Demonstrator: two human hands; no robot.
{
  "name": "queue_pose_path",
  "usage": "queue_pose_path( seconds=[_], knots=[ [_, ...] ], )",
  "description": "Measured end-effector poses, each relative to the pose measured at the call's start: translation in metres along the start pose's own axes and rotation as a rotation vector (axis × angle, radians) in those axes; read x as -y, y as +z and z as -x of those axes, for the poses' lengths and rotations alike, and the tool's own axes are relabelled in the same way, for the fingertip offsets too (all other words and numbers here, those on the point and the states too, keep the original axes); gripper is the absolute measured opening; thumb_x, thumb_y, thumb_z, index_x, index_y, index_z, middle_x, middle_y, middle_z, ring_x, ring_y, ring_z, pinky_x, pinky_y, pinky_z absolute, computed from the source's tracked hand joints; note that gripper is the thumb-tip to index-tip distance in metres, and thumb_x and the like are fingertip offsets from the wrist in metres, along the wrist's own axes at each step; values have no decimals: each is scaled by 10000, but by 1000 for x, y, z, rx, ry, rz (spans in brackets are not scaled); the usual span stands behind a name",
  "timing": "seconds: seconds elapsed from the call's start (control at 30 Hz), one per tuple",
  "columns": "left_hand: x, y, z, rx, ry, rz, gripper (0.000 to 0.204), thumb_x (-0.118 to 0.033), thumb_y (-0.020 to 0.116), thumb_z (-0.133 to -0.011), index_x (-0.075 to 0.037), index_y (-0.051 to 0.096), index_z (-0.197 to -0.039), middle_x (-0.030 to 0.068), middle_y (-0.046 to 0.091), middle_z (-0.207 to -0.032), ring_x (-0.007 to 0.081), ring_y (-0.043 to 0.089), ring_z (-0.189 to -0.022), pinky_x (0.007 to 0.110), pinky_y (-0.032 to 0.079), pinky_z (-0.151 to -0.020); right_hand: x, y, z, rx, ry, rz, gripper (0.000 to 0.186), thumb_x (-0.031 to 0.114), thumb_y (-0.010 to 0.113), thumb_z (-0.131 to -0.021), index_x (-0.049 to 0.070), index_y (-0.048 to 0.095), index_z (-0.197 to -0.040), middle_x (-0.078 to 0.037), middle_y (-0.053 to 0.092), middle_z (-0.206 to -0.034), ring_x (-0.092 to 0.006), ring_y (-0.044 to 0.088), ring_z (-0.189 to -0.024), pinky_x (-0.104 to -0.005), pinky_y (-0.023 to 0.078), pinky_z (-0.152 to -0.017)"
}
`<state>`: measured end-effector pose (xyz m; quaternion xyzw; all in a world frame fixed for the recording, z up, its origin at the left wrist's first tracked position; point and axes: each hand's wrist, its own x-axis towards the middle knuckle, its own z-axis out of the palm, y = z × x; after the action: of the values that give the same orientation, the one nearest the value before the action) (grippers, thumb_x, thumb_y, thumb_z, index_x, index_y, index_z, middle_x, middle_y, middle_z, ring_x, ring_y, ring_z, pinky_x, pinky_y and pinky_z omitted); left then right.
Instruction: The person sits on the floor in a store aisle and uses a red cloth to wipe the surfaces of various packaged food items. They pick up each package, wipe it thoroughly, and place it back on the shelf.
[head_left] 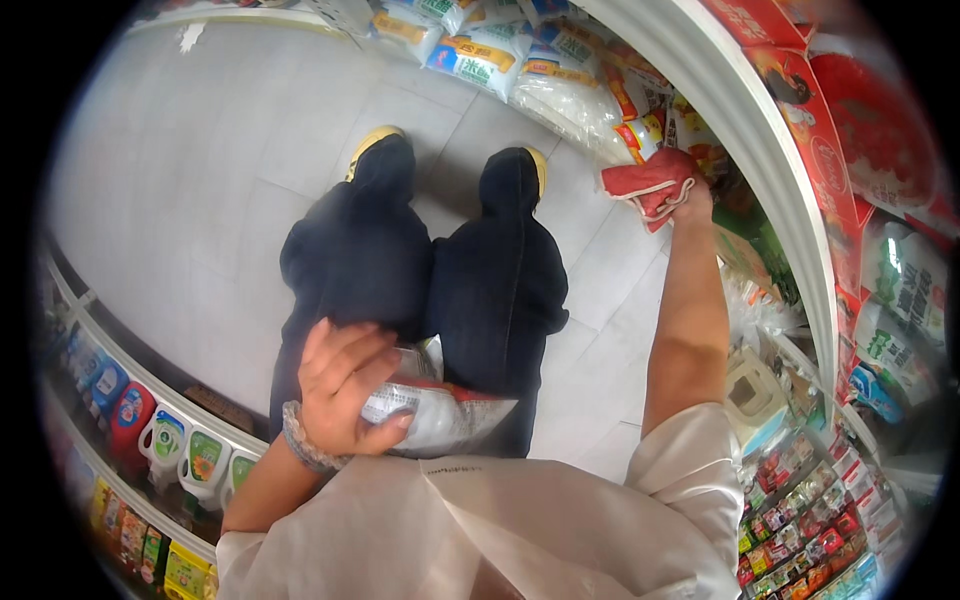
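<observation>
My left hand (345,390) grips a silvery-white printed packet (450,420) with some red on it, resting in my lap against my dark trousers. My right hand (690,205) is closed on a red cloth with pale edging (645,185), held out to the right beside the lowest shelf. Just beyond the cloth lie stacked white plastic bags (475,60) and smaller red and yellow packets (640,135), partly hidden by the shelf above.
A curved white shelf edge (800,200) runs along my right, with red boxes, a beige container (750,395) and small packets. Shelves with detergent bottles (200,460) line the lower left. My legs and shoes rest on grey floor tiles (200,170).
</observation>
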<state>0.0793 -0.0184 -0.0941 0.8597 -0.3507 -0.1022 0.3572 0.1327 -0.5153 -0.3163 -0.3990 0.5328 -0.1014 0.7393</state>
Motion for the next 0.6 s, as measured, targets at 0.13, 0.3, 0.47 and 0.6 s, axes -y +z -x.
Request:
queue_pose_path(
  seconds=[0.13, 0.3, 0.47, 0.6],
  knots=[
    [-4, 2, 2, -3, -36, -9, 427, -364, 539, -661, -1, 527, -887, 174, 569, -916, 329, 517, -925, 452, 240, -937, 19, 19, 67, -237, -223, 160, 273, 177, 451, -792, 30, 481, -1020, -93, 551, -957, -240, 547, -864, -354, 464, -740],
    [-10, -3, 6, -27, -111, 99, 521, -366, 559, -655, 21, 500, -1000, 186, 565, -956, 345, 512, -957, 465, 236, -940, 13, -37, 136, -61, -374, -87, 233, 143, 457, -771, 48, 482, -982, -88, 550, -914, -224, 550, -836, -334, 469, -701],
    [-35, -12, 14, -177, -75, 144, 680, -277, 572, -710, 48, 279, -1231, 223, 513, -1082, 341, 470, -1058, 440, 240, -956, -9, -76, 256, -76, -414, -18, 270, 143, 465, -770, 14, 440, -1007, -122, 530, -945, -223, 552, -831, -345, 472, -704],
    [-83, -19, 23, -102, -55, 569, 418, -175, 569, -752, 60, 480, -1086, 187, 525, -1089, 286, 484, -1057, 351, 350, -887, -3, -81, 361, -99, -584, -32, 224, 162, 482, -793, 40, 451, -978, -119, 539, -895, -220, 552, -809, -322, 464, -693]
  ],
)
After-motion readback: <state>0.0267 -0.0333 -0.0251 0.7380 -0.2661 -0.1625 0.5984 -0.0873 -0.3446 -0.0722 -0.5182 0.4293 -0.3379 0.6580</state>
